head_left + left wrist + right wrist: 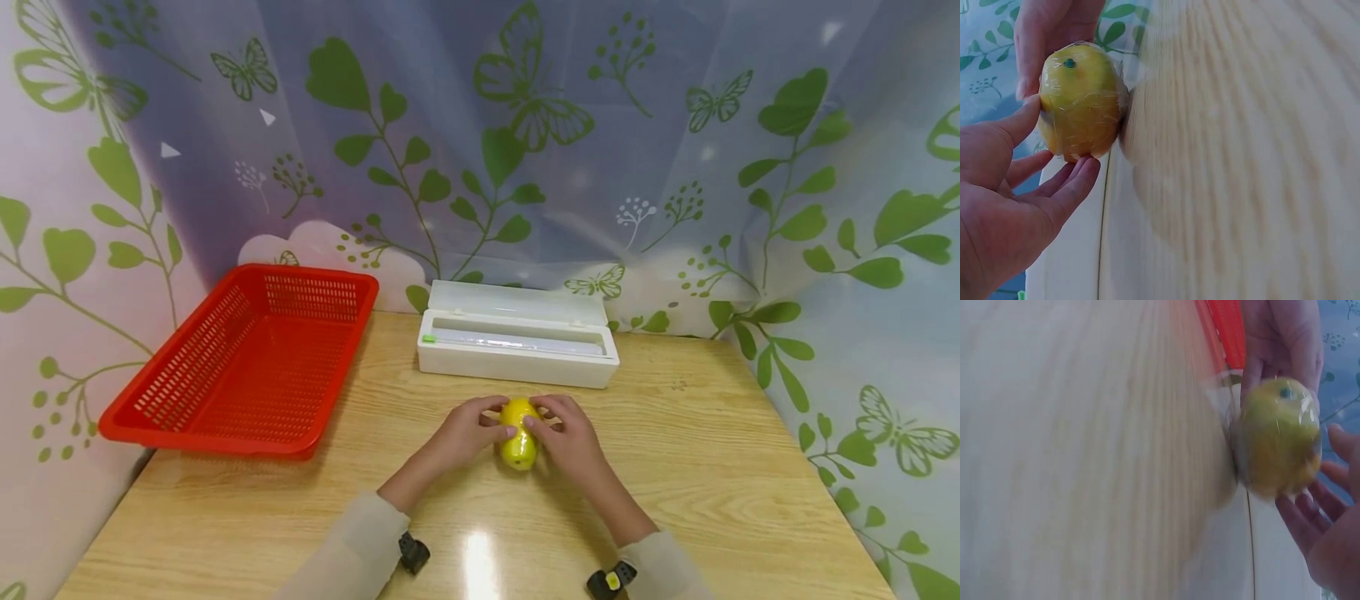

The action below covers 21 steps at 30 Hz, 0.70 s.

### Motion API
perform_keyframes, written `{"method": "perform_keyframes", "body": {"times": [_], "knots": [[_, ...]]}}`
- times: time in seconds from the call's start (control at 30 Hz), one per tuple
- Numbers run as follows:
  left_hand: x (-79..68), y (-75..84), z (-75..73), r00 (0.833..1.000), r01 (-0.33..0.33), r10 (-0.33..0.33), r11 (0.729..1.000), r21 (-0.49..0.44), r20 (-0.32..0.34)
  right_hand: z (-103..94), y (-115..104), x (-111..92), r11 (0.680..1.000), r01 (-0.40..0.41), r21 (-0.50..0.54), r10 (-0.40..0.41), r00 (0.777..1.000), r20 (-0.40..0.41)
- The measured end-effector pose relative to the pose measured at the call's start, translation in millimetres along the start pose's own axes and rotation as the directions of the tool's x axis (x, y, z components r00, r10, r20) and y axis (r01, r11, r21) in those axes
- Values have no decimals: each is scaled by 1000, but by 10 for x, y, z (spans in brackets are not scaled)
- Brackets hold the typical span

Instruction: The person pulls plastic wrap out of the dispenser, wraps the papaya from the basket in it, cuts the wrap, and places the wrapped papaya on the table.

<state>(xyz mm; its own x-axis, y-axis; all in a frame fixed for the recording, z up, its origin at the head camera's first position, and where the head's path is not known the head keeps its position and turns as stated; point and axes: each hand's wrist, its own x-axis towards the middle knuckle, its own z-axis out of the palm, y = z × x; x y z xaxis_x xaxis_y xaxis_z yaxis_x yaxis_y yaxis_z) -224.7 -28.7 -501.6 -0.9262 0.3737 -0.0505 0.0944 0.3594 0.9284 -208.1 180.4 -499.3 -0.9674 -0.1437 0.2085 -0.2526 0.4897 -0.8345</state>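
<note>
A yellow fruit, longish and wrapped in clear plastic film, is held between both hands just above or on the wooden table. Its green-tipped end shows through the film in both wrist views; the exact kind of fruit is hard to tell. From the left side my left hand grips it, thumb on its near face and fingers round the far end. On the other side my right hand holds it likewise, thumb on top. Film wrinkles and shines over the skin.
Behind the hands stands a long white box with its lid raised, a pale film roll inside and a green tab at its left. A red plastic basket sits on the left. Patterned curtains enclose the wooden table.
</note>
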Motion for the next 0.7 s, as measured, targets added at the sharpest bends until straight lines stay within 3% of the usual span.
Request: {"method": "perform_keyframes", "body": {"times": [0.27, 0.5, 0.7], "knots": [[-28, -6, -92, 1000, 3, -3, 1000, -3, -14, -72, 92, 0, 979, 8, 201, -37, 989, 141], [-57, -11, -143, 998, -60, 60, 998, 35, -5, -31, 70, 40, 988, -69, 138, 44, 984, 175], [-71, -12, -164, 998, -44, 44, 999, -12, 43, 5, 73, 34, 985, -127, 120, 99, 972, 213]]}}
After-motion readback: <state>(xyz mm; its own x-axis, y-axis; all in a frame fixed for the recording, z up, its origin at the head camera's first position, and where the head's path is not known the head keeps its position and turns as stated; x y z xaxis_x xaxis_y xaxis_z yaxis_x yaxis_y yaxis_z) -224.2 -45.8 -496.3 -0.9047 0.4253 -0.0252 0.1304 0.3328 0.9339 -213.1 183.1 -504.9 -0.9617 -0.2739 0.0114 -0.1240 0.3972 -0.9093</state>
